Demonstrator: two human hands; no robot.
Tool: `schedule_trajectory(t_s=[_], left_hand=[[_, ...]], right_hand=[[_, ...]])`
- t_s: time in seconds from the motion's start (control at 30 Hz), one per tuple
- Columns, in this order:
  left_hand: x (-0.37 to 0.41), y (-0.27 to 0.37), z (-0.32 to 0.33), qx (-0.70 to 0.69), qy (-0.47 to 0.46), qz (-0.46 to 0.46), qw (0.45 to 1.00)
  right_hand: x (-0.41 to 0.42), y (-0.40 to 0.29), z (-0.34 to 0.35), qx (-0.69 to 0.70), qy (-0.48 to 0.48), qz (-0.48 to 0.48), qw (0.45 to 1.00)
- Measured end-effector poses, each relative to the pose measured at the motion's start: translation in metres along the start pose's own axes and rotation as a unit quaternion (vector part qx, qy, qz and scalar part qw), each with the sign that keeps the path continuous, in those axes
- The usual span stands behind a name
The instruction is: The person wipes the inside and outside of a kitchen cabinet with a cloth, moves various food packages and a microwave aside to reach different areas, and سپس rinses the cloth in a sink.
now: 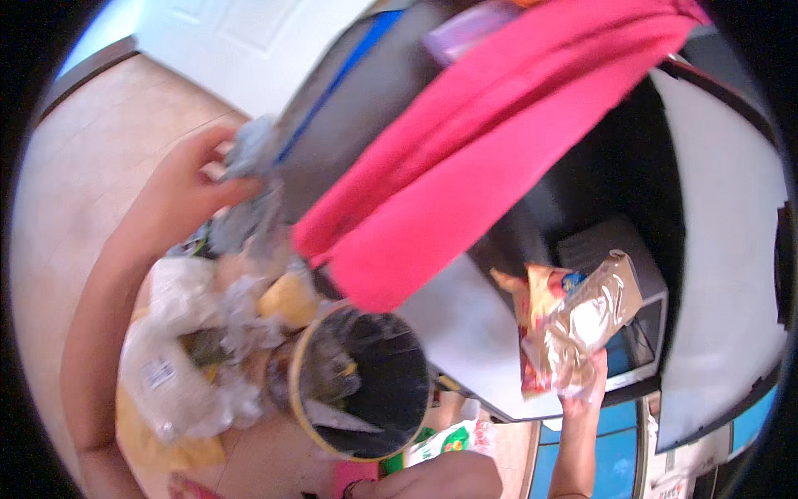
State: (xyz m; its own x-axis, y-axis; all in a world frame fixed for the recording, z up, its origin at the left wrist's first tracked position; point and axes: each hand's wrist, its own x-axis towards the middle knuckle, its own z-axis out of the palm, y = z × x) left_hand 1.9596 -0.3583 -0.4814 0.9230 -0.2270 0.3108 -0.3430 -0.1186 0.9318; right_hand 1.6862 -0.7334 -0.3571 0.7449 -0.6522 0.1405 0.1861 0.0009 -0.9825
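At the upper left, my left hand (202,178) pinches a crumpled, pale blue-grey plastic bag (249,153), blurred by motion. Below it lie white-filled clear plastic bags (165,374) and a yellow-orange item (290,299) in thin plastic. On the right, my right hand (583,387) grips a shiny clear plastic packet (589,318) with tan contents. A yellow and red printed bag (539,299) sits against that packet; whether my hand holds it too is unclear. Between my arms stands a round bin (430,387) with a yellowish rim, containing dark plastic and some refuse.
A long pink cloth (474,156) hangs across the upper middle, over part of a white tabletop (461,318). A grey box-shaped appliance (623,256) stands behind the packet. Near my knee (442,477) lies a green and white printed bag (458,440). A white door (249,43) is upper left.
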Motion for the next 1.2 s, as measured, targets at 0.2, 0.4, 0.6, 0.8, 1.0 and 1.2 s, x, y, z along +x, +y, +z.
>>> schedule_trajectory(t_s=[0.2, 0.4, 0.6, 0.8, 1.0, 1.2], left_hand=[[0.001, 0.017, -0.032, 0.098, 0.068, 0.089, 0.989], [-0.024, 0.036, -0.079, 0.128, 0.131, 0.085, 0.979], [-0.024, 0.029, -0.072, 0.118, 0.08, 0.043, 0.989], [-0.024, 0.018, -0.047, -0.102, -0.049, 0.022, 0.993], [-0.029, 0.037, -0.04, -0.249, -0.247, -0.096, 0.931], [-0.038, 0.053, -0.003, -0.276, -0.358, -0.038, 0.891]], right_hand=[[-0.048, 0.068, 0.078, -0.125, -0.258, 0.177, 0.941], [-0.063, 0.162, 0.236, -0.194, -0.425, 0.283, 0.838], [-0.107, 0.264, 0.275, -0.209, -0.608, 0.085, 0.761], [-0.093, 0.216, 0.27, -0.209, -0.668, 0.223, 0.678], [-0.058, 0.144, 0.223, -0.111, -0.519, 0.237, 0.813], [-0.056, 0.125, 0.209, -0.085, -0.483, 0.029, 0.871]])
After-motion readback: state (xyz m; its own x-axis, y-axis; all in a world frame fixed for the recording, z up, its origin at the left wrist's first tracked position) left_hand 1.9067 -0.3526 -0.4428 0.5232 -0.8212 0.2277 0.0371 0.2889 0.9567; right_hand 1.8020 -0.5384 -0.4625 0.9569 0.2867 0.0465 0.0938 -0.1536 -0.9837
